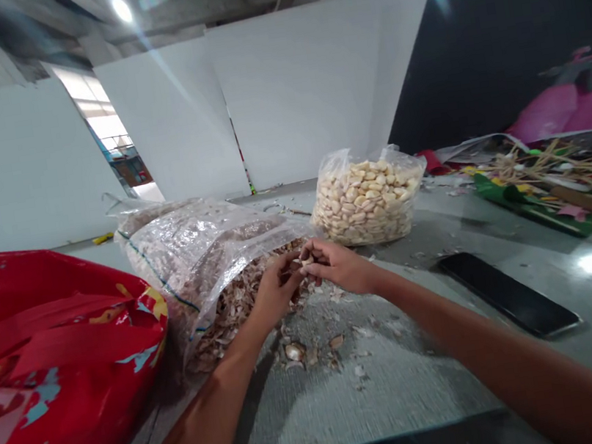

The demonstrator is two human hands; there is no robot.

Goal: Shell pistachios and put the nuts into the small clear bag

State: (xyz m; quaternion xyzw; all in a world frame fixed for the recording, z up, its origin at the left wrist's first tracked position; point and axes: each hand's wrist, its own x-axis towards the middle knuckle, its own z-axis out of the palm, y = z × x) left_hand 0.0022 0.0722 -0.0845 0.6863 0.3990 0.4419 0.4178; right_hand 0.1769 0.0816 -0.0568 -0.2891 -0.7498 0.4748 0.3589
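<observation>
My left hand (278,288) and my right hand (341,267) meet over the table, fingertips pinched together around one small pale piece that looks like a garlic clove (307,265). Fingers partly cover it. Just behind and left of them, a clear plastic bag (186,231) lies on its side, its mouth spilling brownish papery skins (239,290). Beyond my right hand stands another clear bag, filled with pale peeled cloves (365,200). Below my hands, a few loose skins and a whole-looking brownish clove (294,352) lie on the tabletop.
A large red plastic bag (59,346) takes up the left side. To the right, a black phone (506,291) lies flat on the grey table (388,394). Thin sticks with coloured bits (561,175) are heaped at the far right, near a pink object (567,103).
</observation>
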